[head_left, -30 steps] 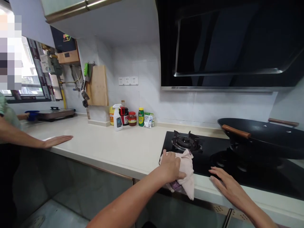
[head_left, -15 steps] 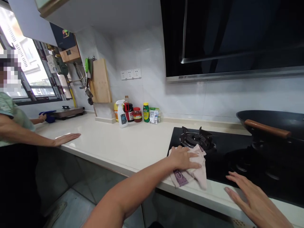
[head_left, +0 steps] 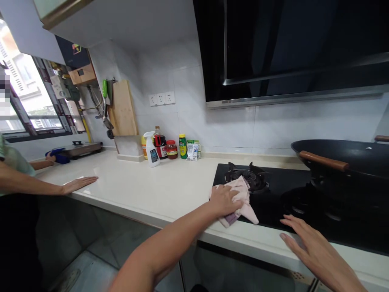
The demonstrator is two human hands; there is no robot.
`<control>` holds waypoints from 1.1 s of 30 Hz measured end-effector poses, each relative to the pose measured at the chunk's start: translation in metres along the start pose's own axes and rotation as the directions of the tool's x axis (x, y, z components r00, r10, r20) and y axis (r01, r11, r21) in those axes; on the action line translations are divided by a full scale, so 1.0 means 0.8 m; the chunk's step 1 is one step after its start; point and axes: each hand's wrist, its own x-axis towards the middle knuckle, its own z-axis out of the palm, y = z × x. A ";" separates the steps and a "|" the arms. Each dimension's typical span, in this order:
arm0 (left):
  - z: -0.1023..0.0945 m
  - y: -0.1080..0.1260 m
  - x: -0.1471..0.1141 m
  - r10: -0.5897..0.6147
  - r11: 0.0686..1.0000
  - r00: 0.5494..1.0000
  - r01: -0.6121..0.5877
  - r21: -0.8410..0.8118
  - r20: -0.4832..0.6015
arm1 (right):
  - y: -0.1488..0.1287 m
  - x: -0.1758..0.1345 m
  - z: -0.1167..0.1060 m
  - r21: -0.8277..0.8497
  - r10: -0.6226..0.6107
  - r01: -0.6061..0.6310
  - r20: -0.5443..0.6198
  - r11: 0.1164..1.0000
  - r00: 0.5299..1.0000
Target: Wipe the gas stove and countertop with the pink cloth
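Note:
My left hand (head_left: 224, 200) presses down on a pale pink cloth (head_left: 242, 194), its fingers curled over the fabric. The cloth lies bunched across the front left corner of the black gas hob (head_left: 270, 207), close to the burner (head_left: 247, 178); a purple patch shows at its lower edge. My right hand (head_left: 310, 243) is open at the hob's front edge, thumb and fingers apart, holding nothing. Whether it touches the counter I cannot tell. A black wok (head_left: 337, 152) with wooden handles sits over the right burner.
Along the wall stand a white spray bottle (head_left: 151, 150), a red-lidded jar (head_left: 172, 150), a green bottle (head_left: 182, 147) and packets (head_left: 192, 150). Overhead hangs the black range hood (head_left: 288, 48). At left, another person's hand (head_left: 79, 184) rests on the counter (head_left: 121, 178); their other hand holds a blue cloth (head_left: 59, 156).
My left hand and the cloth have slid back from the counter's front edge, farther onto the hob. The purple patch is now mostly covered. The view has turned slightly right.

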 end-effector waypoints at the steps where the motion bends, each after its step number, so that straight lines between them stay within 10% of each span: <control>1: -0.003 -0.003 -0.021 0.039 0.999 0.999 -0.039 -0.001 -0.018 | 0.001 0.001 0.002 -0.001 -0.001 0.001 -0.002 1.000 1.000; 8: -0.022 -0.061 -0.117 0.098 0.994 0.994 -0.100 -0.036 -0.043 | 0.004 0.000 0.010 0.001 -0.028 0.028 -0.040 1.000 0.999; 24: 0.000 -0.128 0.139 -0.431 0.902 0.900 0.426 0.075 0.067 | -0.018 -0.002 -0.010 -0.075 0.051 -0.051 -0.007 0.996 0.999; 33: -0.023 -0.105 0.096 -0.308 0.950 0.932 0.289 0.120 0.190 | -0.014 0.003 -0.015 -0.057 0.024 -0.023 0.022 0.998 0.999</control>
